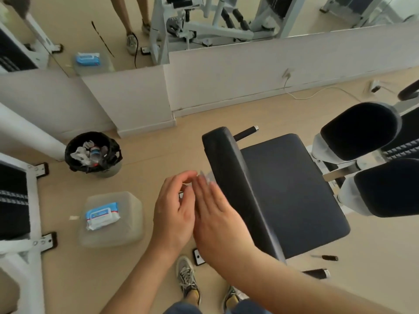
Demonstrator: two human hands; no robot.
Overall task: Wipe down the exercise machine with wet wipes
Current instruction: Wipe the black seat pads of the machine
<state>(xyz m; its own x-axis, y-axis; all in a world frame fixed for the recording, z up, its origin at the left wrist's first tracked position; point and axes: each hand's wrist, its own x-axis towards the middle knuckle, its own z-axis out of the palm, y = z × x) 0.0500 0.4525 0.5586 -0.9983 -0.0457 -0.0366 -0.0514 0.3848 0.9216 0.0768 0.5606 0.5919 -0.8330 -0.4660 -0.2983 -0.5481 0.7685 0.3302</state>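
The exercise machine has a dark padded seat (292, 191), an upright backrest pad (229, 168) and two dark leg pads (360, 130) at the right. My left hand (174, 214) and my right hand (217, 218) meet just left of the backrest. My left hand's fingers curl and seem to pinch a pale, blurred wet wipe (205, 176) at its tip. My right hand lies flat against it with straight fingers. A blue-and-white pack of wet wipes (102, 215) lies on an upturned clear plastic tub (127, 232) on the floor to the left.
A black-lined waste bin (93, 152) with used wipes stands at the left by a white post. Another machine's white frame (34, 200) fills the left edge. A mirror (127, 10) runs above the low wall. A small dark tool (325, 257) lies on the floor near the seat.
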